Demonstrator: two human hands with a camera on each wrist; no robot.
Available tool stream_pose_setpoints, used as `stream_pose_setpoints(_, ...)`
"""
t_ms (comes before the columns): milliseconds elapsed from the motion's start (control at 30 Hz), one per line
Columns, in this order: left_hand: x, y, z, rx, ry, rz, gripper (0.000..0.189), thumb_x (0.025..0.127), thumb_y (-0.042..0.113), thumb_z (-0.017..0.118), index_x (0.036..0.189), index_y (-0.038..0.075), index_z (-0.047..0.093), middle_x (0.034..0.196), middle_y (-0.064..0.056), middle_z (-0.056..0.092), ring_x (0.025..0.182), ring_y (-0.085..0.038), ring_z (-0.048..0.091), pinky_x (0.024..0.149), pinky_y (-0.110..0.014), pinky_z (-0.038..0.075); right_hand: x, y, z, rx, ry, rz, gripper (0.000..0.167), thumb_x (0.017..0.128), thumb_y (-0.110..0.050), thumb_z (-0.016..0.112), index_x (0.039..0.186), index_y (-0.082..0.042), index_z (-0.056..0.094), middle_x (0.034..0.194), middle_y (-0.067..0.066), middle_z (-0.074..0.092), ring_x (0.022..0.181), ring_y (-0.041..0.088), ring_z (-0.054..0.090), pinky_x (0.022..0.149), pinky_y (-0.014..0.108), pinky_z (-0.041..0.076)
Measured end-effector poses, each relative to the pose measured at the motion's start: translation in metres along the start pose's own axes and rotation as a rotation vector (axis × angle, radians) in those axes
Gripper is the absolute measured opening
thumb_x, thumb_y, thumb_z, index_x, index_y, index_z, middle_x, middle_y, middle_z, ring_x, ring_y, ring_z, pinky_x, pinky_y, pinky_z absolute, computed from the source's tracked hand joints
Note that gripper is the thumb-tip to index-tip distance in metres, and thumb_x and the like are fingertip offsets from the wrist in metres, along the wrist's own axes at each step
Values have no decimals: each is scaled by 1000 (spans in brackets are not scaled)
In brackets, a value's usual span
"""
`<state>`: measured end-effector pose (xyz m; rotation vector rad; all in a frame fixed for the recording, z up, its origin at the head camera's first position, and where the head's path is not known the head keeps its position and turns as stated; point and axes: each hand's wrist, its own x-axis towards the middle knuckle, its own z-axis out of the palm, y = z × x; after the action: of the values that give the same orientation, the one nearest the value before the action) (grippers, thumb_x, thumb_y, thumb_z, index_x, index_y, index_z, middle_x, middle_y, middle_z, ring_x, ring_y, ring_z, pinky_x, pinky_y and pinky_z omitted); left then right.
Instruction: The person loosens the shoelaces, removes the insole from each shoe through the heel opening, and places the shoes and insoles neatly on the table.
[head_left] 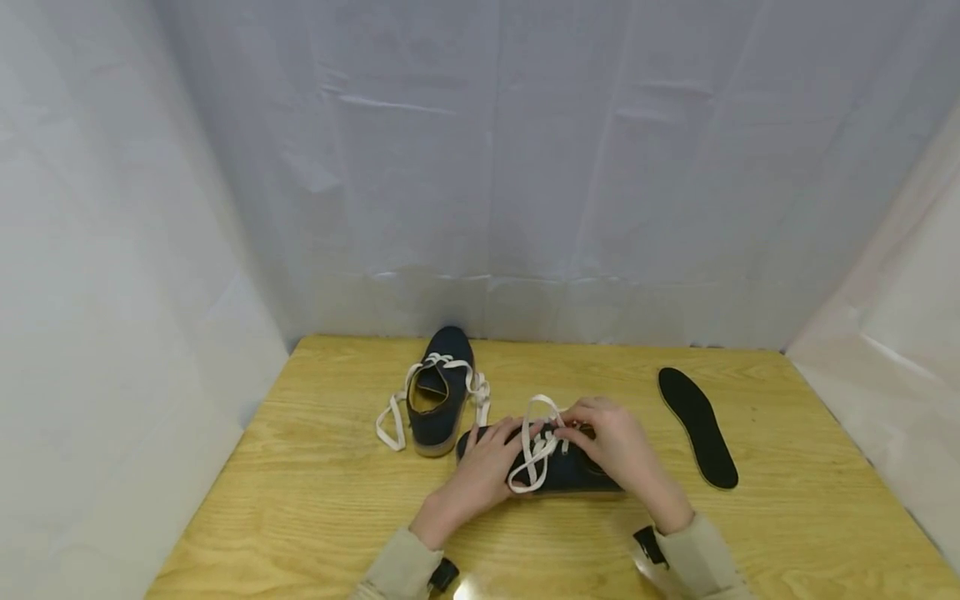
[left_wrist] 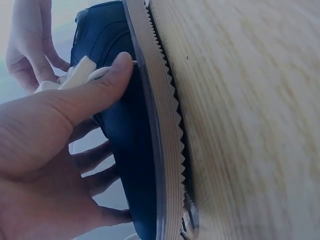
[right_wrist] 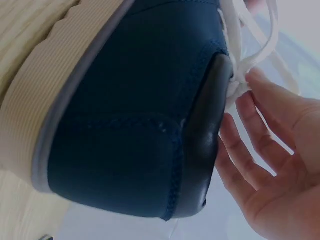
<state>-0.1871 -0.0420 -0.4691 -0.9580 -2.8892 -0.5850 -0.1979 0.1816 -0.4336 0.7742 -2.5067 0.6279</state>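
Observation:
A dark blue sneaker (head_left: 577,478) lies sole down across the table, toe to the left. My left hand (head_left: 483,467) grips its front part, the thumb (left_wrist: 107,87) along the near side and the fingers over the far side. White shoelace (head_left: 531,475) loops rise above the eyelets. At the ankle opening, my right hand (head_left: 611,442) pinches the shoelace (right_wrist: 239,87) between thumb and fingertips. In the right wrist view the heel of the sneaker (right_wrist: 120,160) fills the middle. Part of the lacing is hidden behind my fingers.
A second dark sneaker (head_left: 442,427) with loose white laces stands behind and left, toe toward the back. A black insole (head_left: 697,425) lies at the right on the wooden table (head_left: 315,492). Pale sheeting (head_left: 480,167) encloses the back and sides.

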Motion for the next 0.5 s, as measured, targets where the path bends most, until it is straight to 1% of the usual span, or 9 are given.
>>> stream_pose_setpoints(167, 0, -1, 0, 35, 19, 11, 94, 79, 38, 88, 157, 20, 40, 154, -9, 44, 143, -32, 40, 109, -72, 31, -1, 1, 2, -40, 105, -39, 14, 75, -14, 89, 83, -13, 78, 81, -3, 71, 71, 13, 65, 59, 27, 53)
stream_pose_setpoints(233, 1, -1, 1, 43, 21, 6, 93, 78, 38, 88, 157, 20, 41, 154, -8, 44, 143, -32, 41, 108, -71, 32, -1, 1, 2, -41, 132, -48, 14, 74, -12, 89, 82, -13, 78, 81, -2, 72, 71, 13, 65, 58, 26, 53)
stream_pose_setpoints(367, 2, 1, 1, 52, 16, -2, 91, 78, 38, 88, 155, 20, 43, 154, -7, 44, 143, -30, 40, 109, -71, 32, -1, 0, 0, -49, 164, -27, 13, 76, -12, 88, 83, -13, 76, 80, -2, 71, 67, 11, 62, 55, 24, 51)
stream_pose_setpoints(500, 2, 1, 2, 48, 5, -13, 88, 78, 38, 88, 154, 20, 45, 155, -7, 44, 144, -31, 40, 109, -71, 32, 1, -1, -6, -37, 254, -15, 14, 76, -11, 87, 82, -14, 75, 79, -1, 70, 65, 10, 61, 54, 26, 49)
